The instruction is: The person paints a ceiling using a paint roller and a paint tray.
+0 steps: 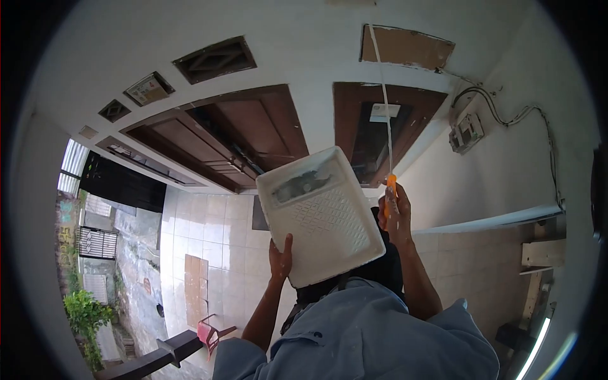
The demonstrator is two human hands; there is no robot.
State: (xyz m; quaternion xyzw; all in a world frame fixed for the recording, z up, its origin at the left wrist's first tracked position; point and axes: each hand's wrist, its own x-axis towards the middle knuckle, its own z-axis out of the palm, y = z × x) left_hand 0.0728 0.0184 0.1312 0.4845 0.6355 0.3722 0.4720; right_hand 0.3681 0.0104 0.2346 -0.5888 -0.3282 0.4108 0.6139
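My left hand (280, 258) grips a white paint tray (326, 244) by its lower left edge, thumb over the rim. The tray is tilted in front of me; a pool of grey-white paint (305, 185) lies in its deep end, and its ribbed slope is coated. My right hand (397, 212) is closed around the orange, paint-spattered handle (391, 190) of a paint roller. From that handle a long thin white rod (384, 88) runs up toward the wall, its far end near a brown covered opening (405, 47). I cannot make out the roller head.
Ahead stand brown double doors (247, 136) and a brown-framed window (389, 130) in a white wall. An electric meter box (467, 133) with loose cables hangs at right. Cardboard (196, 288) and a red chair (209, 332) are on the tiled floor at left.
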